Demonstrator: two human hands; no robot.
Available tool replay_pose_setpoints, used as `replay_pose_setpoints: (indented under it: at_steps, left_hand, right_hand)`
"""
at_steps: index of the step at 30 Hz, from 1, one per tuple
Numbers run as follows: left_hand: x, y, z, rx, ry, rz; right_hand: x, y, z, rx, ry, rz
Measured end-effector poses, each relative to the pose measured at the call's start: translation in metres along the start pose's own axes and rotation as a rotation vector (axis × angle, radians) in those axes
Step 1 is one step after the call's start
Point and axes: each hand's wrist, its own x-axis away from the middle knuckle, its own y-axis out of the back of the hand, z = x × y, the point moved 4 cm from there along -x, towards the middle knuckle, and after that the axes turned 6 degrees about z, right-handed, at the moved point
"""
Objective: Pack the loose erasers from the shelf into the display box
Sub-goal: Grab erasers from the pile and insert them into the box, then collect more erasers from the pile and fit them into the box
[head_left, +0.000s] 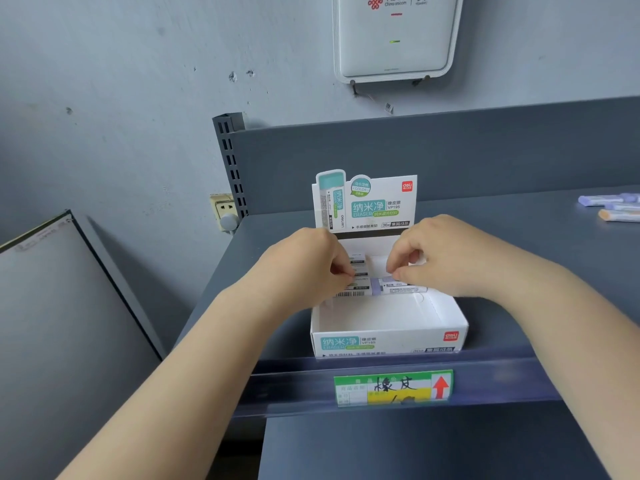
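A white display box (388,341) with teal print stands on the grey shelf (519,244), its printed lid flap (367,202) upright at the back. Both my hands reach into the box's back half. My left hand (308,261) has curled fingers on a stack of wrapped erasers (356,268) at the back left. My right hand (440,254) pinches a purple-ended eraser (391,287) lying crosswise in the box. The front half of the box shows bare white floor. Several loose erasers (613,206), purple and orange ended, lie at the shelf's far right.
A green and yellow price label (393,388) sits in the shelf's front rail. The shelf's back panel (450,150) rises behind the box. A white router (394,36) hangs on the wall above. A wall socket (223,209) and a leaning board (52,289) are at left.
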Motion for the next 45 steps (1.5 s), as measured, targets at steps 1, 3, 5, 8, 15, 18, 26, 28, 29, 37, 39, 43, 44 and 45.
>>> replay_pose_setpoints:
  at_steps: [1,3,5,8,15,18,26,28,29,37,39,43,44,45]
  left_hand:
    - [0.0,0.0,0.0,0.002,0.0,-0.01]
    - [0.001,-0.001,0.0,0.004,-0.011,-0.037]
    - [0.002,0.0,0.0,0.011,-0.032,-0.079]
    - [0.005,0.007,-0.001,0.07,-0.07,-0.172]
    - [0.008,0.023,-0.029,-0.153,-0.191,-0.328]
    - [0.005,0.021,-0.049,-0.29,-0.236,-0.356]
    - [-0.011,0.01,-0.104,-0.393,-0.288,-0.277]
    - [-0.016,0.003,-0.122,-0.445,-0.29,-0.289]
    - [-0.019,0.0,-0.132,-0.464,-0.292,-0.299]
    - [-0.043,-0.038,-0.233,-0.476,-0.348,-0.312]
    - [-0.049,-0.049,-0.261,-0.466,-0.358,-0.306]
    - [-0.061,-0.073,-0.312,-0.432,-0.367,-0.291]
    - [-0.063,-0.078,-0.323,-0.425,-0.369,-0.286]
    - [-0.066,-0.084,-0.333,-0.42,-0.372,-0.28]
  right_hand:
    - [-0.001,0.0,0.001,0.008,-0.003,0.0]
    - [-0.001,0.0,0.002,0.013,0.001,-0.017]
    - [0.0,0.0,0.002,-0.012,0.019,-0.077]
    - [0.012,0.007,0.0,-0.075,0.038,-0.252]
    - [0.042,0.019,0.001,0.392,-0.104,-0.488]
    - [0.051,0.022,-0.002,0.488,-0.12,-0.469]
    - [0.085,0.038,-0.038,0.49,-0.163,-0.379]
    - [0.096,0.042,-0.053,0.488,-0.172,-0.369]
    - [0.103,0.044,-0.06,0.496,-0.177,-0.366]
    - [0.17,0.07,-0.137,0.538,-0.213,-0.352]
    - [0.188,0.076,-0.158,0.533,-0.219,-0.354]
    - [0.224,0.085,-0.201,0.527,-0.237,-0.344]
    - [0.233,0.087,-0.212,0.525,-0.243,-0.345]
    - [0.241,0.088,-0.222,0.525,-0.247,-0.344]
